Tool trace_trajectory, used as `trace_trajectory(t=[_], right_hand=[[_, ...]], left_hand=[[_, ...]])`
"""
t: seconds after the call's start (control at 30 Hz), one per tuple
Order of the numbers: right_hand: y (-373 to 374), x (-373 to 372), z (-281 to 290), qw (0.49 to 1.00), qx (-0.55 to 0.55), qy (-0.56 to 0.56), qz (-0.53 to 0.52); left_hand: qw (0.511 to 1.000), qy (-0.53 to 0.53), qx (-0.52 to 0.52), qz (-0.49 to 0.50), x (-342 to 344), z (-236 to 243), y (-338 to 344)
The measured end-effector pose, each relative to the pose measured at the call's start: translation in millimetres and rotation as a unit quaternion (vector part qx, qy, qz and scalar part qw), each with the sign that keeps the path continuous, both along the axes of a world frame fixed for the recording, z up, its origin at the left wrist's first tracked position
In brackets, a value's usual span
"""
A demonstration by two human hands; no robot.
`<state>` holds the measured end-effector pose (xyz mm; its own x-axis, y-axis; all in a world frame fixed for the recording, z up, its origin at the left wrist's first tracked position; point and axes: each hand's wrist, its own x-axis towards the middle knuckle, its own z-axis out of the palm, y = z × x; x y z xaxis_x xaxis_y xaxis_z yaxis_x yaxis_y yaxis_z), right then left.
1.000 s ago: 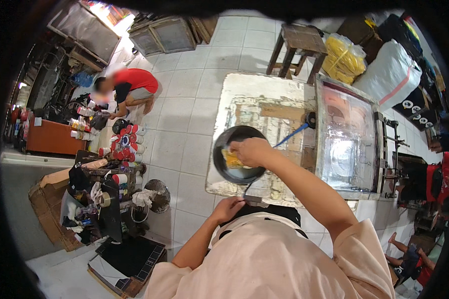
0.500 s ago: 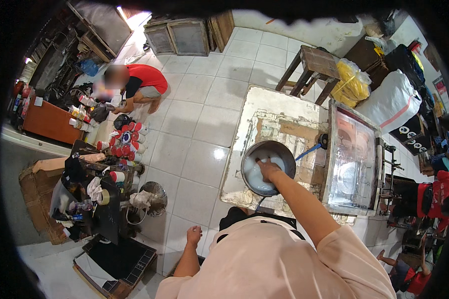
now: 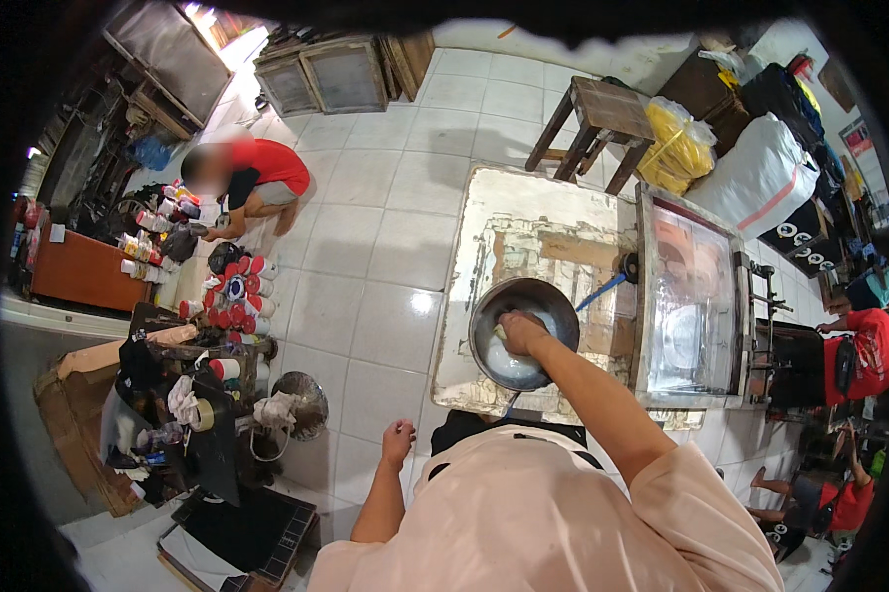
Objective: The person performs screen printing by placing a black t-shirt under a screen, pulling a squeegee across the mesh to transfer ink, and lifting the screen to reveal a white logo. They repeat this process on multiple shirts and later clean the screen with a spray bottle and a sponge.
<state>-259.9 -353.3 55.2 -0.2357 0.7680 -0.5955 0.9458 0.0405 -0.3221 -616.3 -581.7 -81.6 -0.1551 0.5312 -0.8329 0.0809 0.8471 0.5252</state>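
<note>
The right hand (image 3: 523,333) grasps a pale yellow piece (image 3: 501,333) inside a metal bowl (image 3: 548,294) near the counter's (image 3: 533,192) near edge. Off the near-left corner, the left hand (image 3: 399,442) is empty, fingers loosely curled.

Yellowish wad (image 3: 501,333) in pan (image 3: 531,293) of whitish liquid (image 3: 516,367)

The pan (image 3: 528,289) is set on the table (image 3: 543,197), the right hand (image 3: 520,333) placed inside. From the pan, the framed screen (image 3: 698,286) is found at three o'clock, the stool (image 3: 610,107) at one, the jars (image 3: 239,296) at nine, the left hand (image 3: 397,442) at eight.
</note>
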Motion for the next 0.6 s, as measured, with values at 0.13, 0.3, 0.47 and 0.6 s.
trace_trajectory(t=[0.13,0.3,0.47,0.6], right_hand=[[-1,0,6,1.000,0.002,-0.020,0.017],[0,-12,28,0.998,0.020,-0.052,0.014],[-9,-7,16,0.999,0.015,-0.047,-0.001],[-20,4,-19,0.993,0.031,-0.065,0.089]], left_hand=[[1.000,0.007,0.019,0.002,-8,4,18],[1.000,0.017,-0.010,-0.013,-21,-1,14],[0.997,0.032,-0.057,-0.038,-30,-7,-9],[0.997,0.021,-0.060,-0.032,-32,-8,-19]])
